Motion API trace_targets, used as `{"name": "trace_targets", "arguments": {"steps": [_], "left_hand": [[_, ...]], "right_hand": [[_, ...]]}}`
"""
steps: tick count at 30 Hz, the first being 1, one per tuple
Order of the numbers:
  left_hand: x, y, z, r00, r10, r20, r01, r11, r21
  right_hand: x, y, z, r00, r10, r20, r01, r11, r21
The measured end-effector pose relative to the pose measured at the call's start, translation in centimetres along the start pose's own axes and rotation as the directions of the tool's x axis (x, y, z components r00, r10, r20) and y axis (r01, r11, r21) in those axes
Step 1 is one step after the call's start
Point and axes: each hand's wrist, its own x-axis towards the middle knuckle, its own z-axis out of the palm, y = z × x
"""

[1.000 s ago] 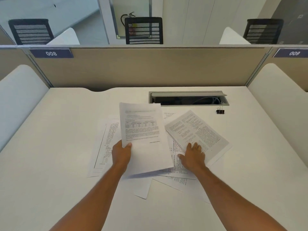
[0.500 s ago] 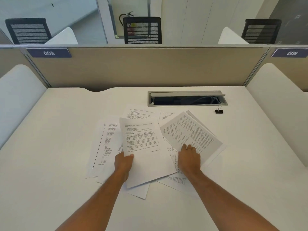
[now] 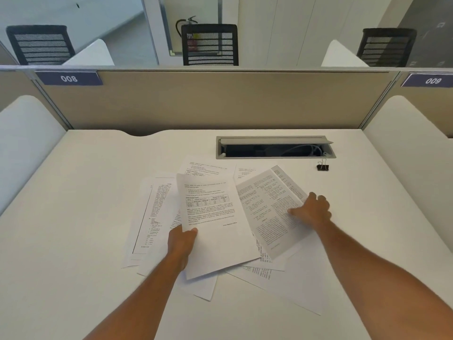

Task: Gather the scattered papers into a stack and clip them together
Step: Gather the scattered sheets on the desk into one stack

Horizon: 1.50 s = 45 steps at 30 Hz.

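Nearest the front edge of the plain white laminate desk [image 3: 73, 278], corners of loose white printed sheets [image 3: 291, 288] lie fanned out and overlapping, unclipped. Left hand [image 3: 181, 244] grasps the lower left edge of a white sheet printed with a small table and paragraphs [image 3: 213, 224], thumb on top; this sheet sits above the pile, near the desk centre. To its left, a white sheet with a black ruled border and a narrow text column [image 3: 149, 217] lies flat on the desk. Right hand [image 3: 311, 211] is at the right edge of a white sheet densely printed in two columns [image 3: 269, 207], thumb pressed on the print, fingers curled over the edge; sheet gripped. More printed pages [image 3: 208, 166] stick out beyond these. Farther back, toward the far right corner, a small black binder clip with wire handles [image 3: 322, 165] stands alone on the desk, apart from the paper, just in front of the grey metal cable slot with open flap [image 3: 274, 141]. Beige fabric partition [image 3: 220, 101] runs along the far edge.
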Motion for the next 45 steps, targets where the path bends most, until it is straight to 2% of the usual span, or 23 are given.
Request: {"name": "trace_targets", "arguments": {"steps": [6,11,18,23,25,27,29,36,41,45], "left_hand": [[0.3,-0.2,0.4,1.0,-0.004,-0.017,0.004,1.0,0.002],[0.2,-0.3,0.6,1.0,0.002,-0.019,-0.002,1.0,0.011],[0.1,-0.4,0.5,1.0,0.006,-0.019,-0.006,1.0,0.021],[-0.1,-0.3,0.3,1.0,0.003,0.001,-0.003,1.0,0.0],[-0.1,-0.2,0.2,1.0,-0.003,0.007,0.003,1.0,-0.016],[-0.1,0.0,0.1,1.0,-0.016,0.018,0.016,0.999,-0.043],[-0.1,0.1,0.0,0.999,-0.031,0.041,0.034,0.997,-0.066],[-0.5,1.1,0.1,0.982,-0.127,0.142,0.144,0.983,-0.113],[-0.6,1.4,0.0,0.974,-0.119,0.193,0.141,0.984,-0.107],[-0.6,1.3,0.0,0.983,-0.079,0.163,0.095,0.991,-0.096]], "right_hand": [[1.4,1.0,-0.3,0.997,0.008,0.081,0.004,0.99,-0.139],[1.6,0.6,-0.4,0.994,-0.017,0.112,0.03,0.992,-0.12],[0.7,0.0,-0.8,0.993,-0.099,0.068,0.1,0.995,-0.002],[1.1,-0.4,-2.3,0.974,-0.17,0.152,0.145,0.975,0.168],[1.4,-0.3,-3.1,0.961,-0.179,0.21,0.095,0.93,0.354],[1.2,0.1,-4.0,0.943,-0.19,0.272,0.013,0.84,0.542],[0.9,0.6,-4.1,0.919,-0.201,0.338,-0.078,0.749,0.657],[-2.6,1.6,1.2,0.837,-0.234,0.494,-0.247,0.644,0.724],[-5.1,1.4,4.2,0.786,-0.326,0.525,-0.346,0.472,0.811],[-6.8,1.1,5.4,0.761,-0.352,0.546,-0.4,0.408,0.82]]}}
